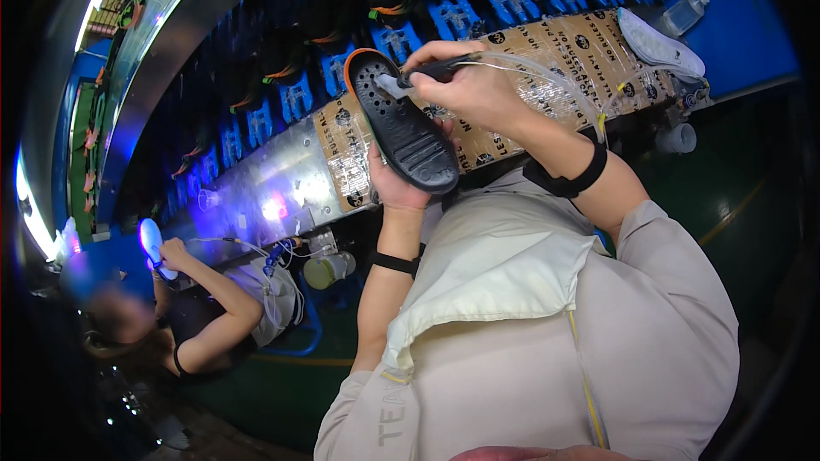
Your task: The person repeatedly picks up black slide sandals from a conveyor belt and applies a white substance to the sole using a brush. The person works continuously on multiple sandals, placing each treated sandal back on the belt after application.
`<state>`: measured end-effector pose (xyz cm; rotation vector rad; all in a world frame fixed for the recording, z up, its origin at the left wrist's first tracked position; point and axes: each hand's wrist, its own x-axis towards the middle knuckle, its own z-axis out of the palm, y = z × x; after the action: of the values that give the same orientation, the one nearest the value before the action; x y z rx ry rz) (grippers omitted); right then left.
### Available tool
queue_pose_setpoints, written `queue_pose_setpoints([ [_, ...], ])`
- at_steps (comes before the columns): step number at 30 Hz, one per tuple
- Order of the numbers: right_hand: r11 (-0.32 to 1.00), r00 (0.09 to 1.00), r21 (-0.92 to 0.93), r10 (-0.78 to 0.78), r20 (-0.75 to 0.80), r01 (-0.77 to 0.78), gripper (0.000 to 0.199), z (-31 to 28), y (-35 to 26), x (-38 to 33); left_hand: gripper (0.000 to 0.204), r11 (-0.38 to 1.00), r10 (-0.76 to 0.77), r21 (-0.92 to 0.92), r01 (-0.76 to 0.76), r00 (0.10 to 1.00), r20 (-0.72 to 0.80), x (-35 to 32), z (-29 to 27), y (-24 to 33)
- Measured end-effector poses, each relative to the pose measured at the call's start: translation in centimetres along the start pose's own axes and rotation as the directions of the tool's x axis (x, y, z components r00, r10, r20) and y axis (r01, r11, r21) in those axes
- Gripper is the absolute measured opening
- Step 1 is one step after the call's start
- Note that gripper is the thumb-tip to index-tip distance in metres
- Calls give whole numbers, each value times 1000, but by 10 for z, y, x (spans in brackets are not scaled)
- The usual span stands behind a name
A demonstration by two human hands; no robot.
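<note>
My left hand (395, 181) grips a black shoe sole (410, 141) from beneath and holds it up, tilted, above the bench. Round holes cover the sole's wider end, and an orange rim runs along that end. Closed around the black handle of a brush (437, 72) is my right hand (483, 90). The brush's pale bristles (391, 85) press on the holed area of the sole. Thin clear tubes (547, 68) trail from the brush handle toward the right end of the bench. The fingers of my left hand are partly hidden behind the sole.
Printed cardboard (512, 132) covers this stretch of bench; bare metal (265, 175) continues leftward. Blue racks (453, 17) with dark shoes line the far side. At right are a white sole-shaped piece (658, 44) and clear bottle (686, 13). A co-worker (218, 316) works at left.
</note>
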<state>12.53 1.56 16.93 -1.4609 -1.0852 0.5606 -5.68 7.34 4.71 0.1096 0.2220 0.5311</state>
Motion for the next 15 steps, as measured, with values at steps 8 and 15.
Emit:
queue_pose_setpoints([
  [8, 961, 941, -66, -278, -192, 270, 21, 26, -4, 13, 78, 986, 99, 129, -104, 994, 49, 0, 23, -14],
  [15, 768, 851, -397, -356, 386, 502, 17, 8, -11, -21, 58, 921, 298, 257, -292, 954, 17, 12, 7, -6],
])
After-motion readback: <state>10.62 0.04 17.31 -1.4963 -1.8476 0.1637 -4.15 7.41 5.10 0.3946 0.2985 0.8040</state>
